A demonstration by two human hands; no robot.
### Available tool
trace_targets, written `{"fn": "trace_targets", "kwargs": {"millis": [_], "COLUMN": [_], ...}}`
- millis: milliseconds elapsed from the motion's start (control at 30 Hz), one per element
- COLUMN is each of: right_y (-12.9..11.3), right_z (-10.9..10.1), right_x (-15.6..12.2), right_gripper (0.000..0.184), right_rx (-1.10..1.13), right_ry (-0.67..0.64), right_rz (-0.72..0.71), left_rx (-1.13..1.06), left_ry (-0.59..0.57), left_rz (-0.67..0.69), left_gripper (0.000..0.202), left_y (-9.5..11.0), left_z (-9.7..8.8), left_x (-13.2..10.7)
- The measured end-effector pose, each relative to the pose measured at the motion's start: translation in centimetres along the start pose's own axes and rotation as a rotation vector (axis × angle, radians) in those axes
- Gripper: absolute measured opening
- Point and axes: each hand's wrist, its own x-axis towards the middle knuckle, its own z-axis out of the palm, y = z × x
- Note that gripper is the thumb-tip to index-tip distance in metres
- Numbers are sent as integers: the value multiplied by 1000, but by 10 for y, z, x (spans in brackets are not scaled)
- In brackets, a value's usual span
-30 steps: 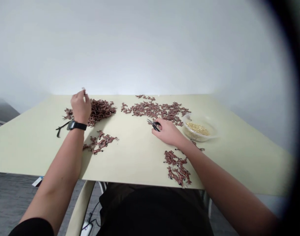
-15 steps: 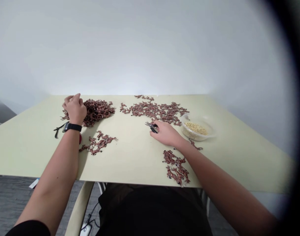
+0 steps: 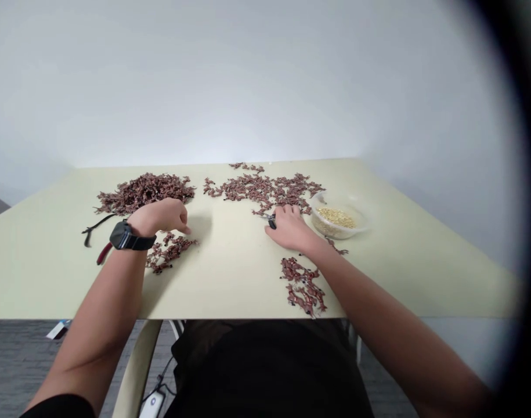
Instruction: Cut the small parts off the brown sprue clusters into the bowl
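My right hand (image 3: pixel 291 227) is closed around small pliers (image 3: pixel 271 221) with dark handles, resting on the table at the near edge of a spread of small brown animal-shaped figures (image 3: pixel 259 188). The jaws point left. My left hand (image 3: pixel 163 216) hovers above a smaller cluster of these figures (image 3: pixel 167 255), its fingers curled in; whatever they hold is hidden. Behind that hand rises a dense heap of the same brown pieces (image 3: pixel 145 191).
A clear plastic bowl (image 3: pixel 340 232) with small gold-coloured pieces (image 3: pixel 337 217) stands right of my right hand. Another group of figures (image 3: pixel 303 287) lies near the front edge. A red handle (image 3: pixel 104 253) and a black strap-like item (image 3: pixel 93 226) lie beside my left wrist.
My left hand has come from the heap toward me and to the right, its fingers now curled downward. My right hand stays by the spread, still on the pliers. The view has shifted slightly.
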Motion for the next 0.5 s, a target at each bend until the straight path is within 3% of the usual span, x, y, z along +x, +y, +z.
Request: {"fn": "trace_targets", "kwargs": {"millis": [67,167,367,500], "right_y": [1,4,2,-11], "right_z": [-1,3,11,-14], "right_x": [-1,0,-1,-6], "right_gripper": [52,57,57,47], "right_rx": [-4,-17,-87,9], "right_ry": [-4,15,61,210], "right_rz": [38,54,39,-77], "left_rx": [114,111,-23,-130], "left_ry": [-203,-324,-378,-293], "left_rz": [0,75,119,195], "left_gripper": [25,29,24,26], "left_y": [0,9,18,13], "left_z": [0,5,9,-4], "left_x": [-2,-3,-1,-2]}}
